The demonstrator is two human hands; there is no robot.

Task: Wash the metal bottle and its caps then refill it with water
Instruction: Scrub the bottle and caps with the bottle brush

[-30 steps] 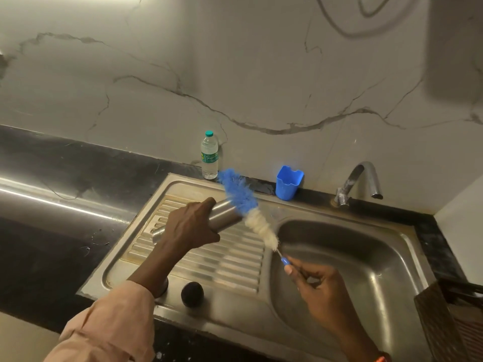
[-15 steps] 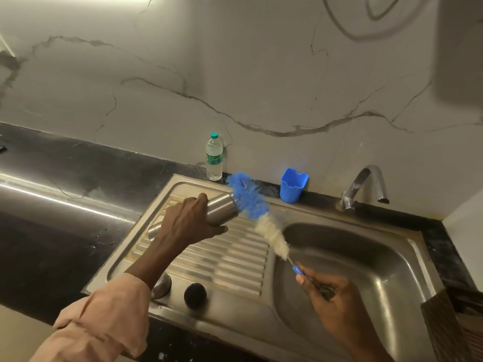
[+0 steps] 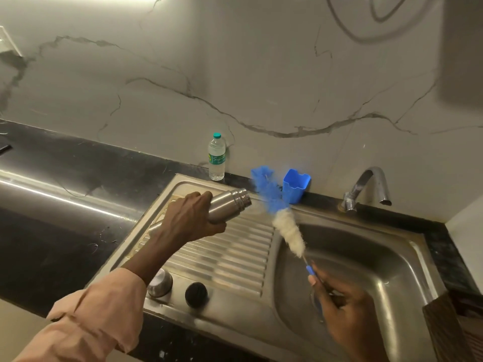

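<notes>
The left hand (image 3: 188, 220) grips the metal bottle (image 3: 227, 206) tilted above the sink's drainboard (image 3: 230, 259), its open mouth just beside the bottle brush (image 3: 281, 212). The right hand (image 3: 342, 304) pinches the brush's handle over the basin. Two caps, one steel cap (image 3: 160, 282) and one black cap (image 3: 196, 294), lie below the left fingers.

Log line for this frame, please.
step: brushing bottle | left hand: holds bottle | right hand: holds brush, outside mouth | caps: on drainboard
</notes>
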